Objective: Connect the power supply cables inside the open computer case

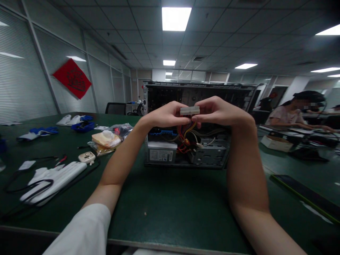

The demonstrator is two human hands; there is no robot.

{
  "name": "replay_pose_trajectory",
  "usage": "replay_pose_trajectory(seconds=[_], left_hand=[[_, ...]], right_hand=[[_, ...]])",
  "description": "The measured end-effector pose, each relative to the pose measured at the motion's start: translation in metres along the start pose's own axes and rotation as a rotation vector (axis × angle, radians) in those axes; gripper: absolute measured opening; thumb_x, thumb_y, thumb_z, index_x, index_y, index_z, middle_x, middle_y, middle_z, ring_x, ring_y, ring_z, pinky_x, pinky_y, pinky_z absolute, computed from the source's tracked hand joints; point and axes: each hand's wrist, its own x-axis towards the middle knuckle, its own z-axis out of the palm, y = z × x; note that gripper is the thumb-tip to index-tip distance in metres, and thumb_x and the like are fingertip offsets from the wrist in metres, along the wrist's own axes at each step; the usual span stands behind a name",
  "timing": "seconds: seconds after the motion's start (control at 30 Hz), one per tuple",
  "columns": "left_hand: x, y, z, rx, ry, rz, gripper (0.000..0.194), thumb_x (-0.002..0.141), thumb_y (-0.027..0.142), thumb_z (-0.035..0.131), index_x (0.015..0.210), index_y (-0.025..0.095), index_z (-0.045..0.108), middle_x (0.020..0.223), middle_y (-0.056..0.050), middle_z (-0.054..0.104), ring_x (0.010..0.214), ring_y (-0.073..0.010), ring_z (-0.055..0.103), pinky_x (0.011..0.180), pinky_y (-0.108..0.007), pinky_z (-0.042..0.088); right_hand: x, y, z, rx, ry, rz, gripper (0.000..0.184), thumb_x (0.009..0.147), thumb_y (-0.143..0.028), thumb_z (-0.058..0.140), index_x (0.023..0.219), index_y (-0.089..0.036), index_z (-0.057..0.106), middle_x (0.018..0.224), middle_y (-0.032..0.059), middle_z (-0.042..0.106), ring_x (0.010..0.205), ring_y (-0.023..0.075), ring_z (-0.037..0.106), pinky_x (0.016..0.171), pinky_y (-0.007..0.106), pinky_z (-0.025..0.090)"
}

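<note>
Between my two hands is a pale, multi-pin power connector with a bundle of coloured wires running down from it. My left hand pinches its left end, and my right hand grips the right end. Both hands are raised in front of an open computer case standing on the table. Inside the case, a silver power supply with a label sits at the lower left, and a metal drive cage at the lower right. My hands hide part of the case's interior.
The green table holds a white power strip with black cables, a plastic bag of items and blue gloves on the left. Rightward lie a dark green-edged slab and a white box. Another person sits at the far right.
</note>
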Motion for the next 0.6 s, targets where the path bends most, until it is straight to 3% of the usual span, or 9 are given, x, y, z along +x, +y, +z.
replay_pose_trajectory(seconds=[0.17, 0.33, 0.6], left_hand=[[-0.0021, -0.0021, -0.0031, -0.036, -0.017, -0.004, 0.028, 0.083, 0.036, 0.078, 0.092, 0.01, 0.075, 0.074, 0.0, 0.068, 0.063, -0.0091, 0.058, 0.058, -0.02, 0.044], [-0.0014, 0.0018, -0.0004, -0.002, 0.021, -0.018, 0.031, 0.08, 0.039, 0.084, 0.084, 0.009, 0.075, 0.065, 0.002, 0.061, 0.058, -0.007, 0.052, 0.053, -0.019, 0.038], [0.0005, -0.0037, -0.0007, 0.023, 0.013, 0.014, 0.029, 0.083, 0.036, 0.081, 0.092, 0.008, 0.078, 0.074, -0.002, 0.069, 0.064, -0.009, 0.058, 0.059, -0.02, 0.044]], right_hand=[[-0.0002, -0.0042, 0.002, -0.042, -0.004, -0.004, 0.031, 0.085, -0.051, 0.083, 0.083, -0.021, 0.073, 0.073, 0.002, 0.074, 0.068, 0.0169, 0.065, 0.058, 0.028, 0.046], [-0.0012, -0.0082, 0.0022, -0.079, 0.019, -0.002, 0.03, 0.083, -0.048, 0.085, 0.082, -0.021, 0.073, 0.07, 0.0018, 0.073, 0.066, 0.0169, 0.064, 0.056, 0.028, 0.044], [-0.004, -0.0053, 0.0003, -0.037, 0.007, 0.015, 0.039, 0.082, -0.057, 0.086, 0.083, -0.019, 0.075, 0.074, 0.0045, 0.075, 0.071, 0.0193, 0.067, 0.063, 0.031, 0.05]])
